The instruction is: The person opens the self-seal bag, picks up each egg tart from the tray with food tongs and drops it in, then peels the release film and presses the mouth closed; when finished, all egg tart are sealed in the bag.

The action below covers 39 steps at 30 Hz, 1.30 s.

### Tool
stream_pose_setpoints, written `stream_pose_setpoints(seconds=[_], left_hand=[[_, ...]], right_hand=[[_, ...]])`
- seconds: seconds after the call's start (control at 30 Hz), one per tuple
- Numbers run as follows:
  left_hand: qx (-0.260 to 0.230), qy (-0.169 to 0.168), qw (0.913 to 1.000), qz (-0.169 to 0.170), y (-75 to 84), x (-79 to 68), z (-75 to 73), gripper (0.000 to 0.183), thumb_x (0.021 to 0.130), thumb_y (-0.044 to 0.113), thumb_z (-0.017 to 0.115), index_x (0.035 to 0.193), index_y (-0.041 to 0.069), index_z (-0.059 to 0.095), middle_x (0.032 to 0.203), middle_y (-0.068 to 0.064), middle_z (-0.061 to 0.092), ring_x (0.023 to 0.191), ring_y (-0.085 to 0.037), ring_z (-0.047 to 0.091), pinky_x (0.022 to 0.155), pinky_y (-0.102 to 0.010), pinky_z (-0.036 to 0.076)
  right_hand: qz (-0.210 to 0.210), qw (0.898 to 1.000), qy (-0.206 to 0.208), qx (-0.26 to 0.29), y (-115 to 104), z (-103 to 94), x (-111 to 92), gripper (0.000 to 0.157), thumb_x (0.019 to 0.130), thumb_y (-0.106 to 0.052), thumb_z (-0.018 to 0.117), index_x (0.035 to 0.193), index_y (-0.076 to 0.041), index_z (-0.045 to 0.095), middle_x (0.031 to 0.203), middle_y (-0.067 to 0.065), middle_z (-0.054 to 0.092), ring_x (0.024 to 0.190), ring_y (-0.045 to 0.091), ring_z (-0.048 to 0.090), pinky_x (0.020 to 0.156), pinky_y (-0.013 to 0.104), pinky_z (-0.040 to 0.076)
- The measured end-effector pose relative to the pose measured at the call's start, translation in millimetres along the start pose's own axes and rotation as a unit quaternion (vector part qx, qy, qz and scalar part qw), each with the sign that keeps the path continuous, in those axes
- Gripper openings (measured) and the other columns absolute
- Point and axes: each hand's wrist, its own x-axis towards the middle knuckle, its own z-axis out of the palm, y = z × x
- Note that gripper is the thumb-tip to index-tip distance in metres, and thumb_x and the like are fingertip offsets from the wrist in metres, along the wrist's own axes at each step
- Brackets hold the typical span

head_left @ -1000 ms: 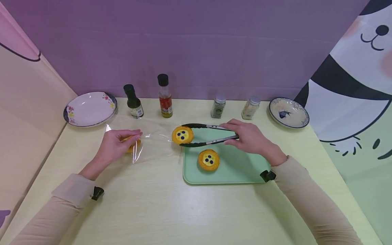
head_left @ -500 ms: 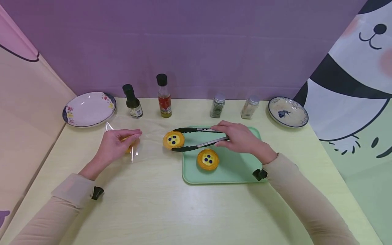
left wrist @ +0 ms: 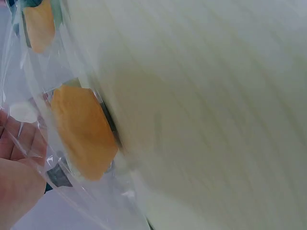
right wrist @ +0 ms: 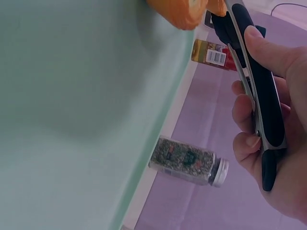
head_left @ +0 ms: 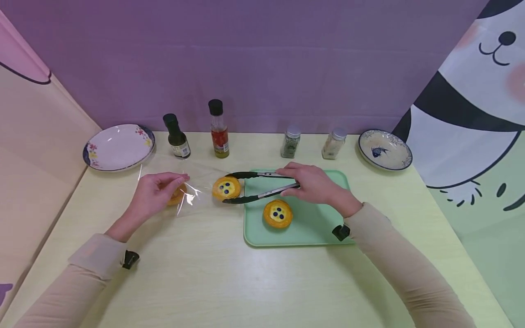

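Observation:
My left hand (head_left: 157,193) pinches the edge of a clear plastic bag (head_left: 197,182) between thumb and fingers. Inside the bag sits one egg tart (left wrist: 84,132), mostly behind that hand in the head view. My right hand (head_left: 309,182) grips black-tipped metal tongs (head_left: 270,193). Between the tongs' tips is a second egg tart (head_left: 226,188) with dark dots on its yellow filling, left of the tray and overlapping the bag's right end. A third tart (head_left: 278,214) lies on the green tray (head_left: 320,228), below the tongs.
Along the back stand a floral oval plate (head_left: 119,148), a dark sauce bottle (head_left: 177,136), a red-labelled bottle (head_left: 219,130), two spice jars, one with dark herbs (head_left: 290,142) and one pale (head_left: 334,143), and a blue-patterned dish (head_left: 385,150). A purple backdrop rises behind them.
My right hand has moved left with the tongs, carrying the tart off the tray's left edge and over the bag. The left hand stays nearly in place.

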Motion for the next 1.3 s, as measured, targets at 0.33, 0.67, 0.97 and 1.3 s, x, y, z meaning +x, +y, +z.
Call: stream_pose_setpoints(seconds=[0.33,0.67,0.97,1.3], left_hand=[[0.001,0.008,0.9999,-0.010,0.9,-2.0,-0.2,0.014,0.087,0.009,0.066,0.099,0.005,0.074,0.099,-0.007,0.072,0.088,0.015,0.057,0.070,-0.006,0.047],[0.008,0.000,0.9999,-0.007,0.6,0.1,1.3,0.016,0.090,0.013,0.064,0.100,0.006,0.074,0.100,-0.005,0.072,0.091,0.016,0.056,0.077,-0.003,0.044],[0.001,-0.008,0.9997,-0.022,0.6,0.4,1.4,0.018,0.090,0.016,0.063,0.101,0.007,0.073,0.101,-0.006,0.072,0.092,0.014,0.057,0.078,-0.004,0.044],[-0.005,-0.003,1.0000,-0.006,-0.4,0.9,2.5,0.018,0.090,0.015,0.063,0.102,0.006,0.073,0.102,-0.006,0.072,0.092,0.015,0.056,0.079,-0.004,0.045]], right_hand=[[-0.008,0.999,-0.004,0.035,-2.8,1.7,3.2,0.056,0.085,-0.044,0.065,0.132,-0.016,0.054,0.118,-0.001,0.058,0.092,0.019,0.059,0.078,0.032,0.048],[-0.002,1.000,0.000,0.005,-4.8,8.6,10.8,0.058,0.085,-0.045,0.065,0.135,-0.018,0.051,0.124,-0.002,0.056,0.096,0.013,0.059,0.079,0.033,0.050],[-0.010,0.999,-0.030,0.020,-14.9,12.5,24.0,0.058,0.086,-0.045,0.064,0.135,-0.016,0.051,0.123,0.001,0.056,0.098,0.020,0.059,0.082,0.034,0.049],[-0.029,0.994,-0.064,0.086,-21.4,13.7,42.9,0.055,0.086,-0.043,0.064,0.133,-0.016,0.053,0.119,0.002,0.060,0.078,0.011,0.050,0.072,0.028,0.044]])
